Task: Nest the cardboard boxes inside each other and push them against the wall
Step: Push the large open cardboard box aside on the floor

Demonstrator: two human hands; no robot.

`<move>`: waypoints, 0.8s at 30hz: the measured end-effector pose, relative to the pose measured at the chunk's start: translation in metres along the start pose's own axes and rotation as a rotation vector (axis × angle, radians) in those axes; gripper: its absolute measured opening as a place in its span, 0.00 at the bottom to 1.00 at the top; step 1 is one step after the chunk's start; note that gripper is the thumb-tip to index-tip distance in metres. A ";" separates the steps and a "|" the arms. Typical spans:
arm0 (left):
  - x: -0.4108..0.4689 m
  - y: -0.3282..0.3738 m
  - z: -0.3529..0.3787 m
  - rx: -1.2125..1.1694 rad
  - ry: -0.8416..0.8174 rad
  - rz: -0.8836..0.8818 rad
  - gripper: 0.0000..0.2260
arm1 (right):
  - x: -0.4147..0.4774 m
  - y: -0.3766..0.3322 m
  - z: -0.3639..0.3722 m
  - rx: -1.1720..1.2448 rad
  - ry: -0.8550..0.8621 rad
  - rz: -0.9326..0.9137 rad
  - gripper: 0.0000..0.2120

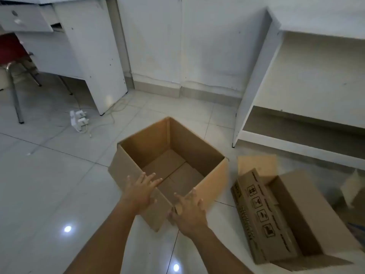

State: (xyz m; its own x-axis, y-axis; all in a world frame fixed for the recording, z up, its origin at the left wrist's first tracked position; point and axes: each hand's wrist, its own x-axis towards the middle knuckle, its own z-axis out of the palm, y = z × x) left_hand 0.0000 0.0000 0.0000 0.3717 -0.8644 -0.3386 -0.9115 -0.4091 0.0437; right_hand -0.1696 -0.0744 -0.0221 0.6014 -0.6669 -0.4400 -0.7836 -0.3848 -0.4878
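Observation:
An open, empty brown cardboard box point(197, 141) stands on the tiled floor in the middle of the view, one corner pointing at me. My left hand point(141, 189) lies flat with spread fingers on its near left rim. My right hand point(188, 210) presses flat against the near corner and right wall, fingers apart. A second open cardboard box point(256, 214) with printed handling symbols on its side sits to the right, its flaps up. The white wall point(177, 46) is behind the boxes, apart from them.
A white desk point(94, 62) with a drawer stands at the back left, a red chair point(11, 50) under it. A white power strip point(78, 120) with cables lies on the floor. A white shelf unit point(296, 95) stands at the right. Bare tiles lie between the box and the wall.

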 end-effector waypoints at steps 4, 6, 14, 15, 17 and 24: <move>0.026 -0.008 0.047 0.119 -0.014 -0.038 0.30 | 0.026 0.015 0.036 -0.049 0.065 -0.080 0.26; 0.038 -0.013 0.064 0.140 0.029 -0.012 0.29 | 0.035 0.025 0.049 -0.056 0.146 -0.117 0.22; 0.057 0.004 0.082 0.015 0.136 0.028 0.26 | 0.051 0.051 0.042 0.067 0.242 -0.141 0.18; 0.059 0.008 0.083 -0.001 0.147 0.023 0.26 | 0.052 0.054 0.039 0.069 0.235 -0.144 0.18; 0.060 0.015 0.085 -0.015 0.153 0.002 0.27 | 0.053 0.060 0.033 0.063 0.223 -0.153 0.18; 0.066 0.037 0.092 -0.126 0.251 -0.030 0.26 | 0.063 0.075 0.011 0.022 0.188 -0.195 0.15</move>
State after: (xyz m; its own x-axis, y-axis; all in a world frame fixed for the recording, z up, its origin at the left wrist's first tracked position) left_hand -0.0254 -0.0454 -0.1070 0.4449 -0.8901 -0.0988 -0.8760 -0.4554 0.1587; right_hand -0.1890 -0.1384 -0.0944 0.6996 -0.6891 -0.1890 -0.6509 -0.5054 -0.5665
